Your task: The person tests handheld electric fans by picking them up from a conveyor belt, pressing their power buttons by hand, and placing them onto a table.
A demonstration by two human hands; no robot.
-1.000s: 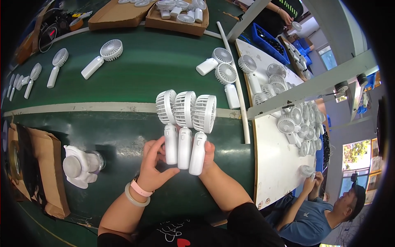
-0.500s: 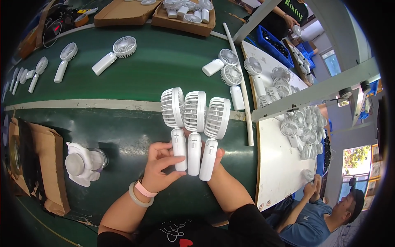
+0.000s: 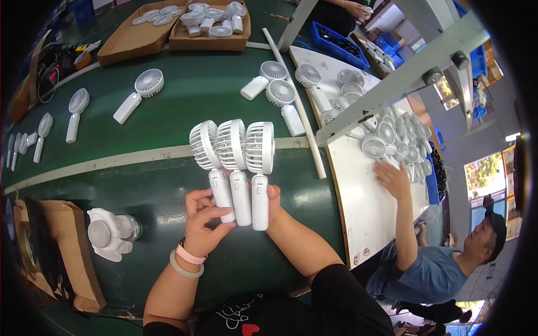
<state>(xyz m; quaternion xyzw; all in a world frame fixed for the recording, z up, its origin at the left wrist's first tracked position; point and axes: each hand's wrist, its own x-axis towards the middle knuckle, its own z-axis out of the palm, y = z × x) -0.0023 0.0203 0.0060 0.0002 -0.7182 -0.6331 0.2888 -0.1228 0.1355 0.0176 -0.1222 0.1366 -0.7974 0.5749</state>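
Left hand [image 3: 203,225], seven o'clock: thumb and fingers clamped on leftmost handle of three white handheld fans [image 3: 241,199], side by side mid-view, heads toward twelve. Right hand [image 3: 274,208], five o'clock: clamped on rightmost handle, fingers mostly hidden. White-wrapped jar [image 3: 106,232], eight o'clock, on green table [image 3: 305,196]. Two loose fans [image 3: 281,92], one o'clock. Cardboard tray [image 3: 207,43] holding fans, twelve.

From my remote station I can read no text: the tiny print on the three handheld fans [image 3: 239,183], the red display [image 3: 54,74] at far left and the round stickers [image 3: 356,259] on the right-hand white tabletop [image 3: 350,207] are too small.
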